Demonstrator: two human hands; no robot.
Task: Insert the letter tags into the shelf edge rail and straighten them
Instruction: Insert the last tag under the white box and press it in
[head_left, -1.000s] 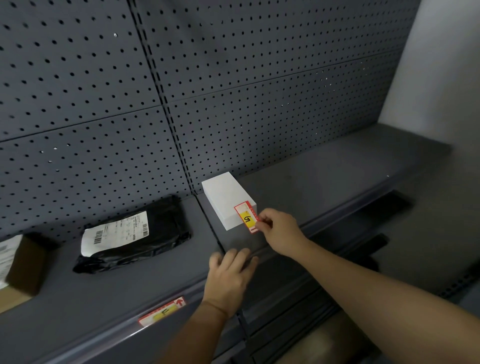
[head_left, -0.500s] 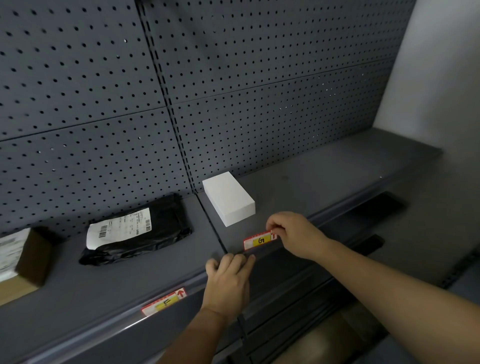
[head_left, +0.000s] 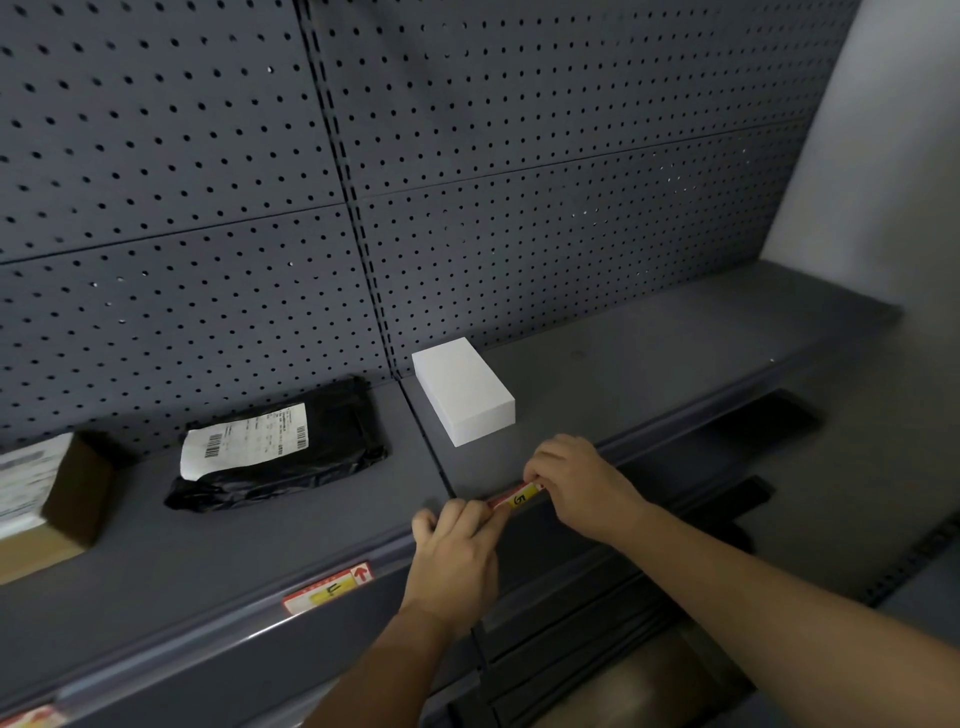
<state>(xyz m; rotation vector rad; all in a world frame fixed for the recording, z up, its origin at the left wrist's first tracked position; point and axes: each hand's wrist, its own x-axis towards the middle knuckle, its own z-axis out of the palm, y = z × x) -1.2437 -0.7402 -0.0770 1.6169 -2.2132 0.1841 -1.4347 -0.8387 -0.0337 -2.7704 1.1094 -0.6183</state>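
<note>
Both hands now pinch the G tag (head_left: 519, 499) at the rail (head_left: 675, 421), left hand (head_left: 457, 551) newly gripping its left end, right hand (head_left: 576, 483) its right end, so seating has begun but straightening likely remains.

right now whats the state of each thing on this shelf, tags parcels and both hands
G tag: at the rail edge, pinched at both ends
F tag: seated in the rail
left hand: fingers on the G tag's left end
right hand: gripping its right end
white box: closed, lying flat
black parcel: sealed, label up
</note>
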